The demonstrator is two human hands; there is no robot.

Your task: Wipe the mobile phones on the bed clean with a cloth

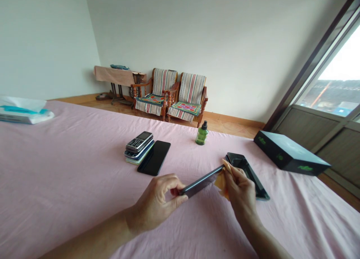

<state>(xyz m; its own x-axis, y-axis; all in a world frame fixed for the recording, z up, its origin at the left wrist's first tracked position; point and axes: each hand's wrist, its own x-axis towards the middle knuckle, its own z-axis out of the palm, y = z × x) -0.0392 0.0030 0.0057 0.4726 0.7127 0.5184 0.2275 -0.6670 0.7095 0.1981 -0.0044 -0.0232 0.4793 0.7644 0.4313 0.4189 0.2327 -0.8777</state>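
Observation:
A dark, flat device, a smartphone or small tablet (pixel 203 180), is held tilted on edge above the pink cloth. My left hand (pixel 159 199) pinches its near left end between thumb and fingers. At its far right end, my right hand (pixel 240 186) is closed around a yellow-orange cloth (pixel 222 181), pressed against the device's edge. Partly behind my right hand lies a black tablet or tray-like case (pixel 257 182). To the left, a black smartphone (pixel 154 157) lies flat beside a stack of phones, topped by a keypad phone (pixel 140 140).
A green spray bottle (pixel 201 134) stands near the far edge of the pink-covered surface (pixel 84 176). At the right is a black box (pixel 289 154); at the far left, a tissue pack (pixel 25 113). Beyond are two wooden chairs (pixel 185 94) and a cloth-covered table (pixel 115 76).

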